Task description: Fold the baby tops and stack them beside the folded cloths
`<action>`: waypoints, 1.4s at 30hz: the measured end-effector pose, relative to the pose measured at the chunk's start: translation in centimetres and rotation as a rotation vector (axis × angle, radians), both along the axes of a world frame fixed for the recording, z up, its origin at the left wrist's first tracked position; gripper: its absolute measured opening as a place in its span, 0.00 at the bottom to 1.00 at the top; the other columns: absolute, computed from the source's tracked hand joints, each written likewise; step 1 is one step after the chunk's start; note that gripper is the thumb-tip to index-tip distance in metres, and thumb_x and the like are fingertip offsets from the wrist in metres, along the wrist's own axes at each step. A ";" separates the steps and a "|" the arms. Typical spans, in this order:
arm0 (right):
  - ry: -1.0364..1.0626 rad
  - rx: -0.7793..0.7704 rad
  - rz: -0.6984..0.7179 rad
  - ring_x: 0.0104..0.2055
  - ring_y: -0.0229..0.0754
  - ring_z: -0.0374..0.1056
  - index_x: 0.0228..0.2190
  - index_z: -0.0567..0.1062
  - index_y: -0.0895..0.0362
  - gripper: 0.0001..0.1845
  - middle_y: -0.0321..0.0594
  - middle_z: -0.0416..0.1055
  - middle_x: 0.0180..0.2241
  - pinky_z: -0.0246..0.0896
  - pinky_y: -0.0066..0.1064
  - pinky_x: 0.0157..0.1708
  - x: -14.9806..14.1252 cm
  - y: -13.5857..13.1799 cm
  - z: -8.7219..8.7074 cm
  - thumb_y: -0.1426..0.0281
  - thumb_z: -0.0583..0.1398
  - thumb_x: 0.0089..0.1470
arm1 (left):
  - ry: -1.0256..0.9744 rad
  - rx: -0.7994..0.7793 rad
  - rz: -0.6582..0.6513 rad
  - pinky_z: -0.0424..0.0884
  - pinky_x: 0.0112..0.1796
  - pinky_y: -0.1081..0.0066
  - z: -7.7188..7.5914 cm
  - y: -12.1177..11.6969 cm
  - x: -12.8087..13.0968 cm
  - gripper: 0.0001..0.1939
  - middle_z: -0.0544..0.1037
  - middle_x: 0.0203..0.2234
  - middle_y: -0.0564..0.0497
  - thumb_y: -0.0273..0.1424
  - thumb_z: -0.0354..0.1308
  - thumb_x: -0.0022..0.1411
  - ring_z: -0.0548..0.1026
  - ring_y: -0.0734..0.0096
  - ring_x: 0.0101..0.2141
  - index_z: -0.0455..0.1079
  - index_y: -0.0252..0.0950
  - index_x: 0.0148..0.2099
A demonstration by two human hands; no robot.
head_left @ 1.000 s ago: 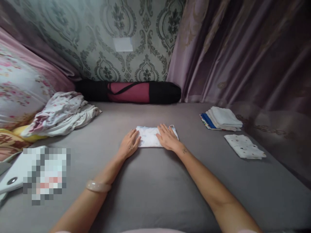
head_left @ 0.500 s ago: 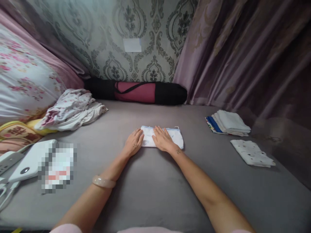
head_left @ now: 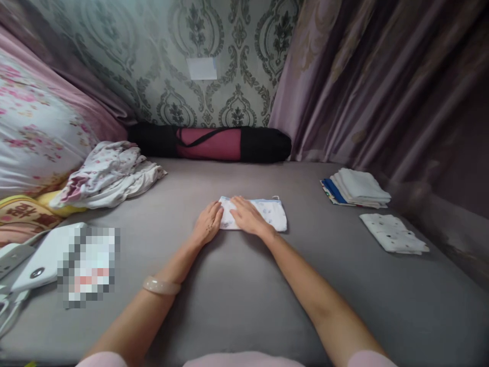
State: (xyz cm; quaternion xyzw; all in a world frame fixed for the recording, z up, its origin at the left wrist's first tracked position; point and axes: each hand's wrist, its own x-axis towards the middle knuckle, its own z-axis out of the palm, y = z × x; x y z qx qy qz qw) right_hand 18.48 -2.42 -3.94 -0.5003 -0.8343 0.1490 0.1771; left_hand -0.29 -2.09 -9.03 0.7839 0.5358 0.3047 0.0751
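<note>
A white folded cloth (head_left: 273, 214) with a faint print and a light blue edge lies flat on the grey bed sheet (head_left: 244, 285), straight ahead of me. My left hand (head_left: 208, 223) rests at its left end, fingers stretched out and touching the edge. Palm down on the cloth's left half lies my right hand (head_left: 246, 215), its fingers extended and covering part of the print. Neither hand grips anything. A small white loop shows at the cloth's far right corner.
Folded cloths are stacked (head_left: 359, 187) at the right, with a spotted folded cloth (head_left: 393, 233) nearer me. A black and maroon bag (head_left: 210, 143) lies along the wall. Crumpled fabric (head_left: 114, 173), a white power bank (head_left: 49, 260) and a power strip (head_left: 13, 259) are at the left.
My right hand has slid left across the cloth, nearer my left hand, uncovering more of the right part. My left hand stays at the left end. The view has shifted slightly.
</note>
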 end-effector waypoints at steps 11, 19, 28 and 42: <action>-0.086 -0.253 -0.789 0.45 0.53 0.72 0.39 0.79 0.63 0.21 0.59 0.77 0.40 0.63 0.36 0.42 12.0 -0.3 1.3 0.63 0.52 0.60 | 0.034 0.042 -0.062 0.60 0.60 0.56 1.8 0.6 2.6 0.22 0.70 0.57 0.41 0.39 0.42 0.69 0.63 0.58 0.60 0.64 0.34 0.58; -0.053 -0.295 -0.778 0.44 0.55 0.74 0.36 0.80 0.63 0.24 0.61 0.77 0.38 0.63 0.35 0.37 11.6 -0.2 0.9 0.57 0.55 0.57 | 0.109 -0.079 -0.202 0.65 0.56 0.56 1.8 1.6 8.5 0.18 0.75 0.50 0.40 0.35 0.44 0.69 0.70 0.57 0.55 0.66 0.34 0.54; 0.455 -0.486 -0.705 0.21 0.38 0.66 0.21 0.76 0.61 0.17 0.37 0.68 0.15 0.53 0.24 0.19 11.8 0.4 -0.2 0.62 0.60 0.53 | 0.085 -0.094 -0.172 0.64 0.57 0.53 1.0 1.4 9.1 0.17 0.72 0.54 0.41 0.35 0.44 0.69 0.67 0.56 0.57 0.65 0.36 0.55; 0.742 -0.485 -0.663 0.28 0.38 0.73 0.30 0.79 0.64 0.07 0.42 0.78 0.28 0.62 0.22 0.24 10.2 0.3 0.4 0.71 0.63 0.50 | 0.149 -0.089 -0.078 0.57 0.59 0.50 1.4 0.3 9.4 0.20 0.68 0.58 0.41 0.37 0.43 0.69 0.61 0.52 0.61 0.65 0.36 0.58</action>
